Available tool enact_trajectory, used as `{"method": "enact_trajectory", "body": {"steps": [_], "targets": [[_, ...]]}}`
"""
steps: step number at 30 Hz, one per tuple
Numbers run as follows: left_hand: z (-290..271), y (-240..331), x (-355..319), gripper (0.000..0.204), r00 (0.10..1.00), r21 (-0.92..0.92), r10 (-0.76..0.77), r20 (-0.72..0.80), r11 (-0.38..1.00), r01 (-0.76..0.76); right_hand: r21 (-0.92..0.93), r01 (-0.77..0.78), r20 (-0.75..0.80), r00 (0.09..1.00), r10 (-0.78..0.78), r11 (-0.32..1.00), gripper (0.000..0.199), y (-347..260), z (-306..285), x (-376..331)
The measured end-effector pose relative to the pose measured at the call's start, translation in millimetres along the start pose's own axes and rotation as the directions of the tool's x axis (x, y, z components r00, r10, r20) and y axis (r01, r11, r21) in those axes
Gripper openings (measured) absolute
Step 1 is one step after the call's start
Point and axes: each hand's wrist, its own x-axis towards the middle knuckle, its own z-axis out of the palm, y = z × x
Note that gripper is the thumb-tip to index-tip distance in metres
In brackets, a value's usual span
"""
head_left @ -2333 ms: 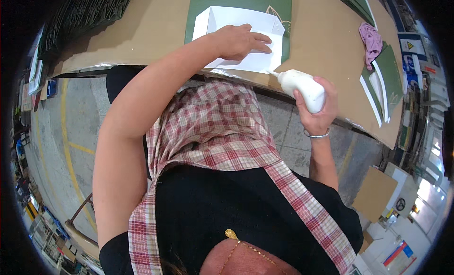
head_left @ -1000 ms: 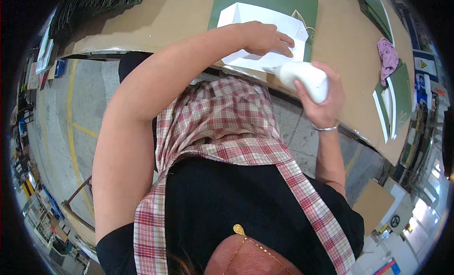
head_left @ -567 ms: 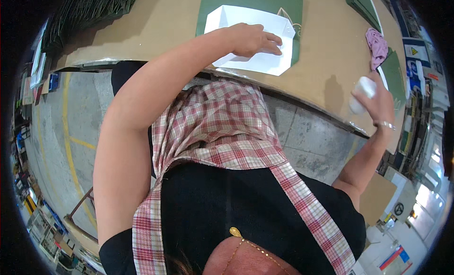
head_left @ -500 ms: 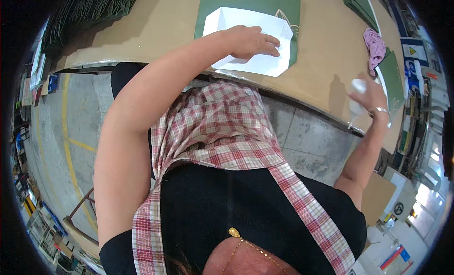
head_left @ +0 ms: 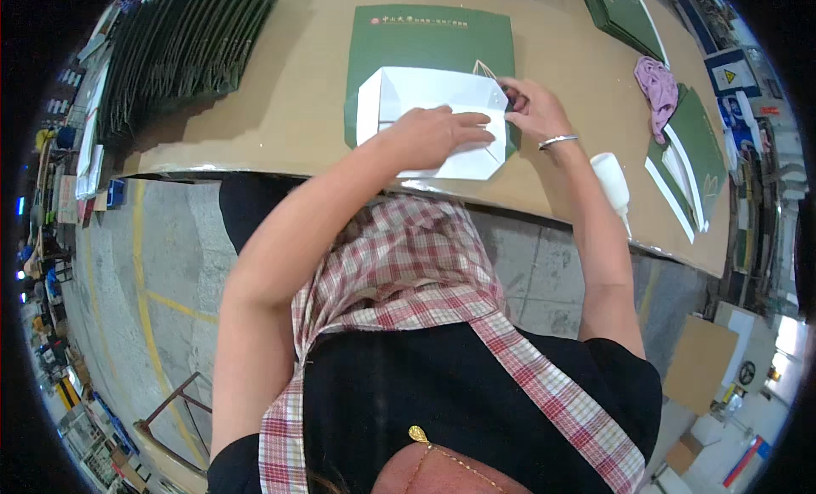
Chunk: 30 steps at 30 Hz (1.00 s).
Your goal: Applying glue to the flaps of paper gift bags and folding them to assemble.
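Observation:
A green paper bag [head_left: 429, 45] lies flat before me, its white inner bottom flaps [head_left: 399, 90] folded out toward my body. My left hand [head_left: 438, 137] rests flat on the white part with fingers stretched to the right. At the right edge of the flaps is my right hand [head_left: 535, 107], thumb and fingers bent around the folded corner by the bag's cord handle [head_left: 484, 69]. Whatever sits between those fingertips is mostly hidden. To the right of that forearm, a white squeeze bottle [head_left: 609, 184] lies by the table edge with its nozzle toward me.
Many folded green bags [head_left: 183, 56] stand in a row at the left. More flat green bags [head_left: 625, 18] lie at the far right. A pink cloth [head_left: 656, 94] rests beside green and white paper pieces [head_left: 693, 158]. The brown table [head_left: 302, 94] ends just before my apron.
My right hand has let go of the white bottle, leaving it on the table, and moved left to the bag's edge. My left hand stays on the white flaps.

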Motion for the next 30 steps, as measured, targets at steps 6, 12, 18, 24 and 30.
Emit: {"method": "enact_trajectory", "body": {"steps": [6,12,18,24,30], "targets": [[-47,-56,-64,0.051,0.601,-0.570,-0.596,-0.533,0.778,0.265,0.095,-0.021,-0.052,0.998,0.026,0.995,0.043,-3,9,-8],[-11,-97,-80,0.050,0.760,-0.696,-0.617,-0.205,0.637,0.330,-0.028,-0.001,-0.071,0.997,-0.001,1.000,0.044,-11,7,-16],[-15,-97,-88,0.044,0.806,-0.604,-0.564,-0.183,0.711,0.360,-0.003,0.092,-0.116,0.989,-0.091,0.996,0.040,-9,9,-19],[-8,-106,-82,0.036,0.846,-0.661,-0.509,-0.156,0.691,0.293,0.091,-0.047,-0.052,0.997,0.052,0.995,0.040,-1,6,-13],[-2,-81,-80,0.027,0.833,-0.377,-0.484,-0.268,0.848,0.371,0.059,0.140,-0.129,0.983,-0.131,0.988,0.035,-6,8,-29]]}}
